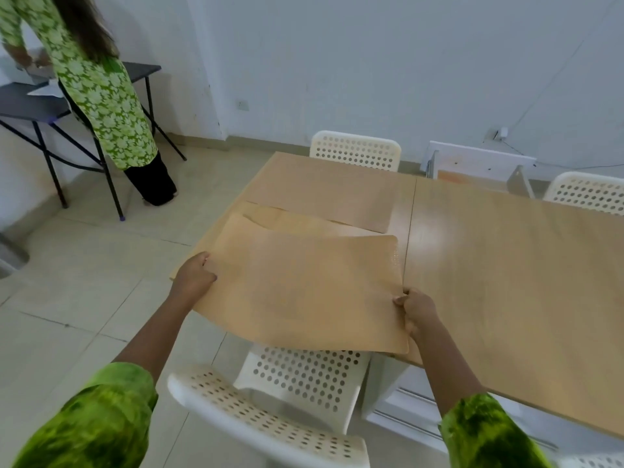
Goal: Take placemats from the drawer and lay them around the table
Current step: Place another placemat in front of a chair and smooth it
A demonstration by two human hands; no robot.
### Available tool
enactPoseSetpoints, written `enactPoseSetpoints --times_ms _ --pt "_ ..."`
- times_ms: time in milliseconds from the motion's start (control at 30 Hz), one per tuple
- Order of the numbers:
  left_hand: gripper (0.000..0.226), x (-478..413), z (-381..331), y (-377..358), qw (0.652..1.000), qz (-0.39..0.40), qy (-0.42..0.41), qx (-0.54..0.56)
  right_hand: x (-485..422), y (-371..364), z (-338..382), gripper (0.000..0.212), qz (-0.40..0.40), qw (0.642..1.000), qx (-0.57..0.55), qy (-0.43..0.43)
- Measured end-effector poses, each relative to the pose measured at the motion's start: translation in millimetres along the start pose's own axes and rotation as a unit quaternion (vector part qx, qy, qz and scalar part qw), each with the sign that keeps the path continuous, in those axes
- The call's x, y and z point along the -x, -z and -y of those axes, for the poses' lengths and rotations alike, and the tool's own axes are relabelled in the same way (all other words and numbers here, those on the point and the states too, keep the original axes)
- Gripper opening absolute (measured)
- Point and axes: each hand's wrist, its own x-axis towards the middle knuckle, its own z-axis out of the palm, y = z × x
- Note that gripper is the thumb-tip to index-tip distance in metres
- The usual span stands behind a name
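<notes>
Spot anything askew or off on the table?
Mostly fine. The placemat held by the left hand and right hand is bowed and overhangs the near table edge above a white chair. Another mat already lies flat at the far seat. Nothing spilled or damaged.

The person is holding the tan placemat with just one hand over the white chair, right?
Not quite. In the head view both hands hold the placemat: the left hand grips its left edge and the right hand its right edge, over the white chair.
</notes>
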Motion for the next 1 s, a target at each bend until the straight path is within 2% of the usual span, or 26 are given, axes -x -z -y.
enactPoseSetpoints --times_ms 200,300,400,633,1000 --pt "0.061 -65.1 25.8 19.6 0.997 0.024 -0.036 -0.068 -3.8 -46.7 1.8 0.025 -0.108 0.994 0.004 0.03" --pt "0.06 -93.3 31.5 25.5 0.991 0.061 -0.058 -0.102 -2.7 -66.2 -1.4 0.03 -0.186 0.981 0.024 0.046" --pt "0.06 -112.1 41.5 28.0 0.985 0.1 -0.063 -0.129 -0.8 -80.3 -6.6 0.036 -0.227 0.97 0.075 0.046" --pt "0.058 -139.3 55.8 25.1 0.975 0.13 -0.081 -0.16 9.9 -98.0 -9.0 0.053 -0.22 0.965 0.134 0.046" --pt "0.048 -161.8 66.5 8.3 0.965 0.119 -0.087 -0.217 -4.3 -114.5 -14.7 0.061 -0.225 0.934 0.275 0.035"
